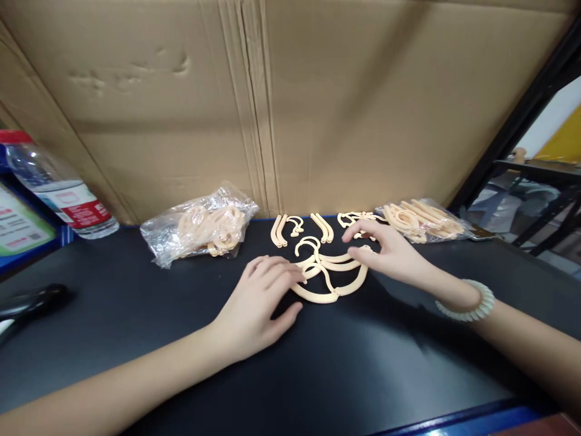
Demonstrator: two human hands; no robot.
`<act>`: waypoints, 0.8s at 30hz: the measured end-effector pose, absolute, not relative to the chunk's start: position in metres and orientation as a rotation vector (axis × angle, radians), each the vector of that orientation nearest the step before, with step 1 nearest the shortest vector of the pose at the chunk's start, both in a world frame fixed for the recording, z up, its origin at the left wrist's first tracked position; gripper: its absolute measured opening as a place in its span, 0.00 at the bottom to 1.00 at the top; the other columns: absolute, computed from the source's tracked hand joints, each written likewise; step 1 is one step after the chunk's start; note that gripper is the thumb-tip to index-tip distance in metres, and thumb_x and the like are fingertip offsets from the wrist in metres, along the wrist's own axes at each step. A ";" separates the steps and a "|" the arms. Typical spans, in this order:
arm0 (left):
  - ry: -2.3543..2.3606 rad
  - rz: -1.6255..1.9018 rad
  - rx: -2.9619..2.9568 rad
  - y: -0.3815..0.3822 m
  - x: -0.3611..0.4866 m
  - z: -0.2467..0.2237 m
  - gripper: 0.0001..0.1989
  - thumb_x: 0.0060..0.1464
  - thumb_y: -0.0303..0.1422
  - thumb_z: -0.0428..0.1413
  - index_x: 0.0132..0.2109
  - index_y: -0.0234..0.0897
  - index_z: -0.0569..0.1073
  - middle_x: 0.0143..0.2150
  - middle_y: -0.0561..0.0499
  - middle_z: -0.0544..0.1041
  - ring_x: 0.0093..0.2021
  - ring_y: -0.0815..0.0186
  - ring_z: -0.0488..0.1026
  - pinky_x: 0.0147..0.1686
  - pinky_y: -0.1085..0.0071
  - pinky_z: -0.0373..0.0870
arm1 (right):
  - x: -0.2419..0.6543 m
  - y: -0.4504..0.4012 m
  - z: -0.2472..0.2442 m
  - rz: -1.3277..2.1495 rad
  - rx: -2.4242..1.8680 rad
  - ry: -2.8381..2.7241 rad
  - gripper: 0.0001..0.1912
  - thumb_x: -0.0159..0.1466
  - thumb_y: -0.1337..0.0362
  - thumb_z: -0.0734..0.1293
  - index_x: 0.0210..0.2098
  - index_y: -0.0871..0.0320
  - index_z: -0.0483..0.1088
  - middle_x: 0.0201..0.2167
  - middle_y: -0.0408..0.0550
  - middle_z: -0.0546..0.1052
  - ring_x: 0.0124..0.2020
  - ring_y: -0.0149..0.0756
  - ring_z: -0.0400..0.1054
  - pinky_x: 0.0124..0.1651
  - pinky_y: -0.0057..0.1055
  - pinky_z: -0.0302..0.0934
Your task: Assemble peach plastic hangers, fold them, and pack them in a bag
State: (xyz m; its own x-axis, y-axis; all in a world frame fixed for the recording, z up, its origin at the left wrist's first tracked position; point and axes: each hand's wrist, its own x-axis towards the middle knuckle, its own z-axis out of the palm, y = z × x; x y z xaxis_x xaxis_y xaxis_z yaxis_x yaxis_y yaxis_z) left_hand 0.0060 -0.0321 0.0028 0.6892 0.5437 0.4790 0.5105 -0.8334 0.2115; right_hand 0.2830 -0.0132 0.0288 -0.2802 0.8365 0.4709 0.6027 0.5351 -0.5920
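Cream-coloured curved pieces (318, 297) form a rounded, open framework on the black tabletop, with curved inner pieces and a hook-like loop at its top. My left hand (261, 303) rests at the framework's left side, palm down. Its fingers are stretched over the left end and cover part of it; the thumb is spread apart on the near side. Over the right end is my right hand (385, 251), thumb and forefinger apart, with no piece visible between them. Whether its fingertips touch the framework, I cannot tell.
Behind the framework lie loose curved pieces (322, 228). A clear plastic bag (204, 224) of pieces sits at the back left, another bag (420, 219) at the back right. A water bottle (63, 188) leans at the left, above a black object (31, 303). Cardboard (158, 109) walls the back.
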 end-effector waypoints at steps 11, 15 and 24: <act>0.767 0.753 3.056 -0.036 0.005 0.003 0.05 0.64 0.29 0.51 0.39 0.37 0.71 0.34 0.52 0.76 0.38 0.64 0.71 0.52 0.58 0.60 | 0.284 -0.025 0.041 0.342 -1.166 -2.734 0.03 0.59 0.67 0.71 0.29 0.56 0.73 0.29 0.43 0.76 0.36 0.37 0.66 0.40 0.32 0.56; 0.868 0.805 3.086 -0.030 0.005 0.000 0.04 0.63 0.29 0.52 0.39 0.36 0.71 0.35 0.51 0.76 0.38 0.62 0.72 0.48 0.58 0.62 | 0.280 -0.025 0.040 0.296 -1.277 -2.691 0.06 0.58 0.67 0.70 0.26 0.57 0.70 0.25 0.42 0.74 0.31 0.35 0.65 0.35 0.30 0.54; 0.843 0.811 3.152 -0.029 0.006 0.000 0.08 0.62 0.22 0.48 0.42 0.34 0.71 0.42 0.47 0.78 0.45 0.60 0.73 0.48 0.59 0.65 | 0.281 -0.024 0.035 0.037 -1.295 -2.655 0.03 0.59 0.67 0.71 0.32 0.58 0.72 0.31 0.46 0.74 0.34 0.37 0.67 0.36 0.30 0.56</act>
